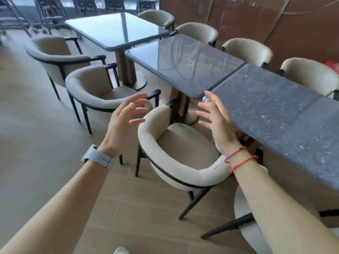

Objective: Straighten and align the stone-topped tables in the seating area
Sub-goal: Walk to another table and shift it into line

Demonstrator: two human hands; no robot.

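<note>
At the near side of the table row, over the beige chair [174,162], both hands are hovering and holding nothing. The left hand [126,116] is spreading its lightly curled fingers above the chair's arm. The right hand [214,118] is splaying its fingers just beside the corner where the near table [275,110] is meeting the middle table [183,66]. Those two tops are sitting edge to edge. The far table [117,30] is looking shifted left of their line, with its corner close to the middle one's far edge. Risks as I'm reading them: right fingers getting nipped in the joint between the two slabs if either gets shoved; a push at a corner rocking the middle top on its pedestal; the chair, sitting close to the middle table's near edge, getting struck or blocking the stance. Dust smears on the middle top could be making palms slip. Containers: none showing, so no contents to report.
</note>
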